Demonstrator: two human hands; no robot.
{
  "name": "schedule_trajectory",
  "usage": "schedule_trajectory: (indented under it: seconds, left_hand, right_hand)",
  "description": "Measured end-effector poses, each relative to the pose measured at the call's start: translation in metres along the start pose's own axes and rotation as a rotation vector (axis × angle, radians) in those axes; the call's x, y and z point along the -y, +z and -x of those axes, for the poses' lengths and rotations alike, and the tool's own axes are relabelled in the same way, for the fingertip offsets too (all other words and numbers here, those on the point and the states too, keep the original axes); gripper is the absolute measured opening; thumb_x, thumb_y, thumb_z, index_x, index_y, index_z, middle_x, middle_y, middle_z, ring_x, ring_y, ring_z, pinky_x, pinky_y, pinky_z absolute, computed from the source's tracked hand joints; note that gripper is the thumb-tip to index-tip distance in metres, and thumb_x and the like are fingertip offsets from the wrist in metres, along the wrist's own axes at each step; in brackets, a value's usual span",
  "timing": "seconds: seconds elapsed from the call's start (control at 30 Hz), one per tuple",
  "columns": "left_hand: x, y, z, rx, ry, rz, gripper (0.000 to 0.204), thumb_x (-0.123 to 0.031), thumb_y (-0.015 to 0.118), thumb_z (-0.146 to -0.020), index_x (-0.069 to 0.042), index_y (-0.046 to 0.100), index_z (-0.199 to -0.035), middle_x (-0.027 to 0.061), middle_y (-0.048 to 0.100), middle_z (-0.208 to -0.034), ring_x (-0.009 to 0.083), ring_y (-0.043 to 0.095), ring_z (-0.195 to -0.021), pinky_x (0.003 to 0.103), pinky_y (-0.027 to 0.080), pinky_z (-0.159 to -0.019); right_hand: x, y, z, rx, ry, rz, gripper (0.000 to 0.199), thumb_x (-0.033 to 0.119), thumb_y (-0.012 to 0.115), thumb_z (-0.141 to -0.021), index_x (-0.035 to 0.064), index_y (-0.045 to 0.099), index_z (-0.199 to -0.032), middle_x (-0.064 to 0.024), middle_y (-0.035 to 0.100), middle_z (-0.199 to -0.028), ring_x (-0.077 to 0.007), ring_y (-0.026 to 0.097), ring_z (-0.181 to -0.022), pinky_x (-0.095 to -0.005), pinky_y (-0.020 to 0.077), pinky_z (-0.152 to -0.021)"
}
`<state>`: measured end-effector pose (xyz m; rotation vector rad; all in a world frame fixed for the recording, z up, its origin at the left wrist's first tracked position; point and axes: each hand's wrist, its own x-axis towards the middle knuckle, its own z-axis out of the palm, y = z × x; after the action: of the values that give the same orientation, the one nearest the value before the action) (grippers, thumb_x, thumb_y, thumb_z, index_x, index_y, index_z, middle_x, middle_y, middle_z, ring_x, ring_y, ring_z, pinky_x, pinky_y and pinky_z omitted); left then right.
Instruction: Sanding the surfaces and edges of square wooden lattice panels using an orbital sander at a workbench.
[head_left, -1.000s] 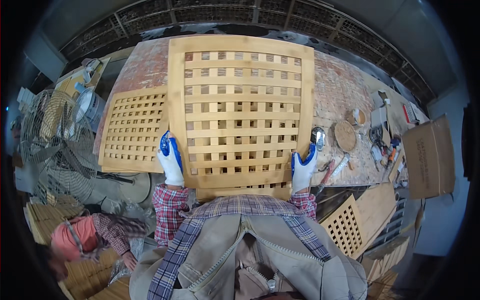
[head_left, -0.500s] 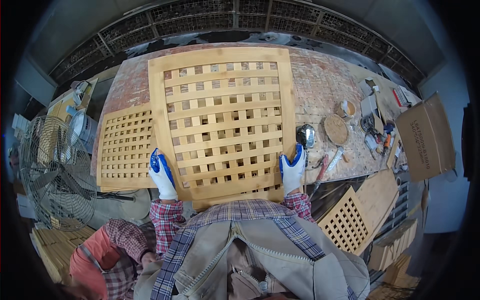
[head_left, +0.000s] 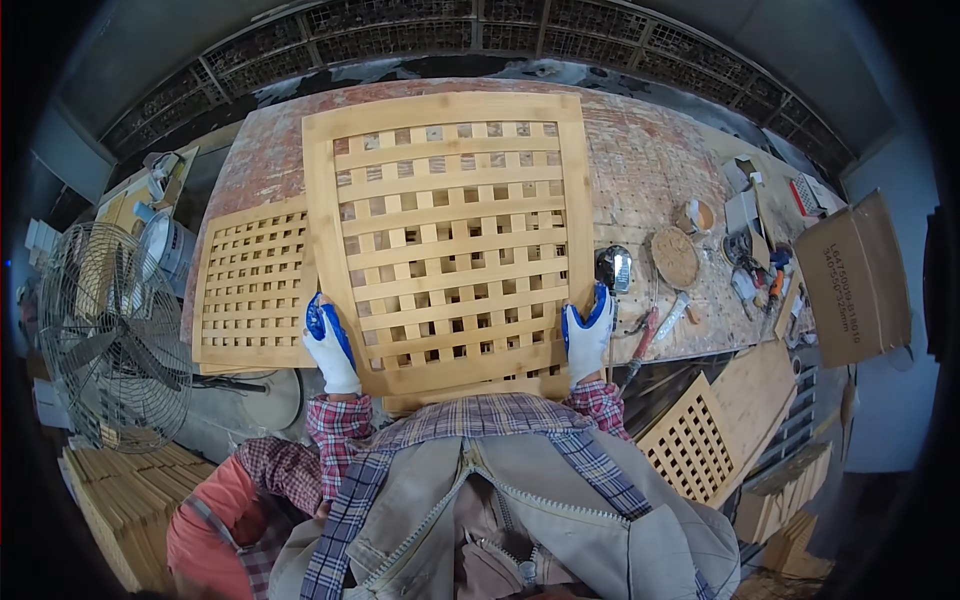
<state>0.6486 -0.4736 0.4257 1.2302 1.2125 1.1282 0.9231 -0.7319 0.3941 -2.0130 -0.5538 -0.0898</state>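
A large wooden lattice panel (head_left: 345, 121) with a solid frame is tilted up in front of me over the workbench. My left hand (head_left: 330, 345), in a white glove with blue palm coating, grips its lower left edge. On the opposite edge, at the lower right, my right hand (head_left: 588, 335) in a matching glove holds it too. Both thumbs point up along the frame, while the fingers behind it are mostly hidden. Beneath the panel's near edge shows part of another wooden panel. A second lattice panel (head_left: 250, 285) lies on the bench to the left.
The worn workbench (head_left: 640, 140) carries a round tub of filler (head_left: 673, 258), a scraper and loose tools at right. A cardboard box (head_left: 855, 280) stands beyond them. At left are a wire-caged fan (head_left: 115, 340) and a bending co-worker (head_left: 235, 510). Another lattice panel (head_left: 690, 440) leans lower right.
The held panel has shifted slightly right and its tilt has changed a little, with both hands still on it. The co-worker at lower left has moved slightly right and down.
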Motion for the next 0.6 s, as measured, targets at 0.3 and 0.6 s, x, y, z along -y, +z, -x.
schedule_trajectory:
  seconds: [0.3, 0.6]
  left_hand:
    - [0.015, 0.009, 0.0, -0.108, 0.133, 0.173, 0.03, -0.022, 0.056, -0.097, 0.004, 0.063, -0.11, 0.0027, 0.065, -0.098, 0.0112, 0.059, -0.083, 0.024, 0.046, -0.076]
    - [0.009, 0.003, -0.003, 0.022, 0.068, -0.261, 0.027, -0.017, 0.056, -0.095, 0.004, 0.063, -0.111, 0.0065, 0.065, -0.1, 0.0111, 0.059, -0.09, 0.026, 0.047, -0.08]
  right_hand:
    - [-0.022, 0.008, -0.001, 0.006, -0.01, 0.07, 0.062, 0.014, 0.07, -0.081, -0.0025, 0.041, -0.133, -0.0201, 0.045, -0.13, -0.035, 0.044, -0.121, -0.0412, 0.0359, -0.103]
    - [-0.031, 0.015, 0.004, 0.016, 0.029, 0.078, 0.063, 0.012, 0.07, -0.08, -0.0028, 0.041, -0.133, -0.02, 0.045, -0.13, -0.0339, 0.044, -0.121, -0.0406, 0.0365, -0.103]
